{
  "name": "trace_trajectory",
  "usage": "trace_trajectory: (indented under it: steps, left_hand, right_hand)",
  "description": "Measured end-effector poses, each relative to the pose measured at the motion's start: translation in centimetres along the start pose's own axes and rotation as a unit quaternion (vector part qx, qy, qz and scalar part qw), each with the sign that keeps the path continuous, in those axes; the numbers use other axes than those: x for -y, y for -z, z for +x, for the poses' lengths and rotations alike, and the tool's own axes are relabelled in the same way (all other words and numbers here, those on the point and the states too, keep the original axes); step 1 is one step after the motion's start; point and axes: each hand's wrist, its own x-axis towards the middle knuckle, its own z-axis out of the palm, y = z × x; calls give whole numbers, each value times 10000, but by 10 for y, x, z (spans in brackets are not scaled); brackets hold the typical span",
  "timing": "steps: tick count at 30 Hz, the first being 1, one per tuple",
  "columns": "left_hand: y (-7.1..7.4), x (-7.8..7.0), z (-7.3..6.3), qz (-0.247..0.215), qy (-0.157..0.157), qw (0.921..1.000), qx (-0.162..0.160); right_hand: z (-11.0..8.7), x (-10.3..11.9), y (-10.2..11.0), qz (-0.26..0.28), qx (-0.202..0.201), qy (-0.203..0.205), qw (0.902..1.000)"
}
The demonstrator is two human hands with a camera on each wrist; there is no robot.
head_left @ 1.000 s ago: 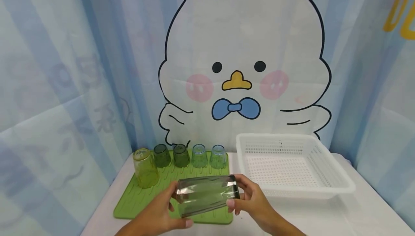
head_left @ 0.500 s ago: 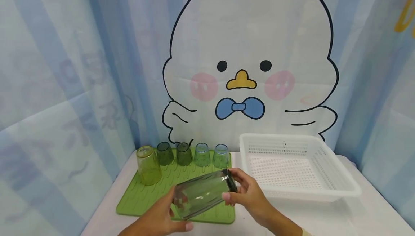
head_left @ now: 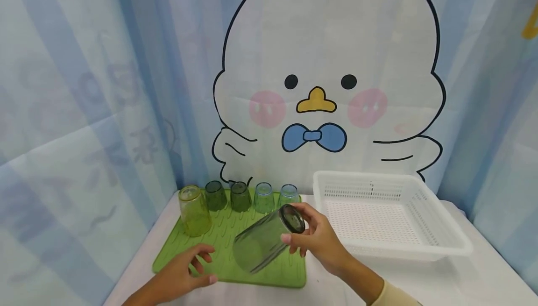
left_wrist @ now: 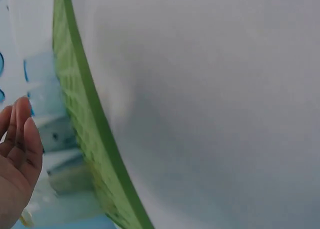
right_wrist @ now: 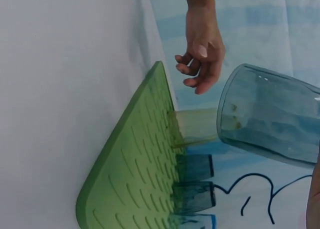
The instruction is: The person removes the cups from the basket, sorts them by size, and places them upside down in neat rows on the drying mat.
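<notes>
My right hand (head_left: 317, 238) grips a tall grey-green drinking glass (head_left: 262, 243) near its thick base. The glass is tilted over the green drying mat (head_left: 168, 254), base up to the right and mouth down to the left. In the right wrist view the rim of the glass (right_wrist: 270, 114) faces the other hand. My left hand (head_left: 185, 268) is apart from the glass, fingers loosely bent and holding nothing, over the mat's front left. The left wrist view shows that hand (left_wrist: 20, 154) too, thumb and fingers spread from each other.
Upside down on the mat stand a tall yellow glass (head_left: 195, 215), two small dark green glasses (head_left: 216, 197) and two small light blue glasses (head_left: 264, 199). A white plastic basket (head_left: 441, 245) sits on the white table to the right. Printed curtains (head_left: 319, 166) hang behind.
My left hand has let go of the glass and moved left. My right hand has raised the glass's base, turning it from lying level to slanting mouth down.
</notes>
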Motion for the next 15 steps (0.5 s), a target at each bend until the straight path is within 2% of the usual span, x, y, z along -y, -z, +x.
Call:
trace_trajectory:
  steps: [5, 9, 15]
  left_hand:
    - [23, 25, -5, 405, 362, 9978, -384]
    - [38, 46, -9, 462, 644, 9961, -396]
    - [54, 69, -15, 591, 859, 9935, -466]
  right_hand:
    - [12, -2, 0, -267, 72, 59, 9996]
    - [25, -6, -2, -778, 22, 112, 9969]
    - [47, -11, -8, -1288, 44, 111, 9916]
